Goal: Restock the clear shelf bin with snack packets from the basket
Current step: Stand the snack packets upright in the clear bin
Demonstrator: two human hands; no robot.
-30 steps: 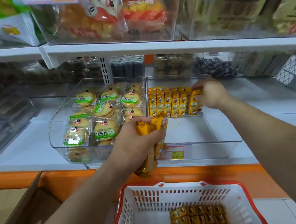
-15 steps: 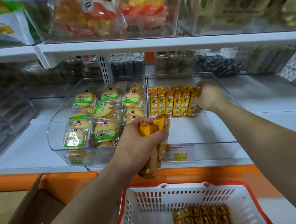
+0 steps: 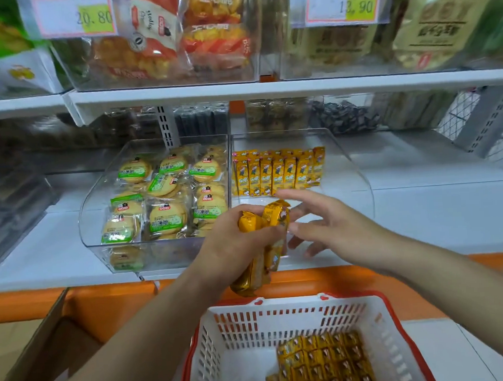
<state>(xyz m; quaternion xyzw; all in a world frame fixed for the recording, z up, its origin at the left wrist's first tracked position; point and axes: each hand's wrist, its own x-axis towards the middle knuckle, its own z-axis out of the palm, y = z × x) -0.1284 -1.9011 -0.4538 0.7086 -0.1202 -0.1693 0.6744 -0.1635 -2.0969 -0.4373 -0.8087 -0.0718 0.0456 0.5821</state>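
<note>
Gripping a loose bundle of yellow snack packets (image 3: 264,219), the left hand (image 3: 233,247) has its fingers curled tight round the middle, with the ends sticking out above and below the fist. The right hand (image 3: 335,229) is just beside it, fingers spread and holding nothing, fingertips almost at the bundle.

Beyond both sets of fingers sits the clear bin (image 3: 358,178), with a row of packets (image 3: 275,174) standing along its back. Below the wrists, the basket (image 3: 281,315) holds more.

The risk I see is in the handover. Pulling one packet from a slippery bunch could loosen the rest and drop them short of the bin, and a hasty placement might topple the standing row.

High above the fingers, a price tag (image 3: 94,17) reads 20.80 and a second tag (image 3: 356,5) reads 13.90. The packets carry Chinese characters, too small to read surely. Left of the fingers, round biscuits (image 3: 166,219) wear green labels.
</note>
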